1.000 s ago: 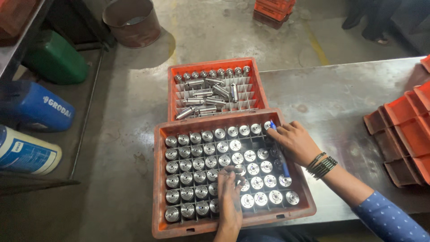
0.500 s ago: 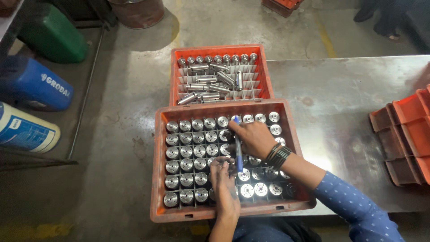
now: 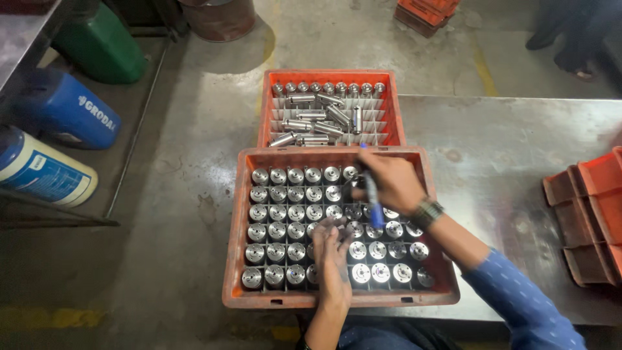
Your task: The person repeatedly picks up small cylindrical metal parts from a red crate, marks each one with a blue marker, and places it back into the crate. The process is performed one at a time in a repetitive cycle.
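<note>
Dim, even overhead light, soft glints, slight edge distortion.

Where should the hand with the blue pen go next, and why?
Probably a small step left along the same row. The right hand holds the blue marker tip-down over the upright metal cylinders in the near orange crate, with more of that row to its left. The left hand rests on cylinders nearer the front.
</note>
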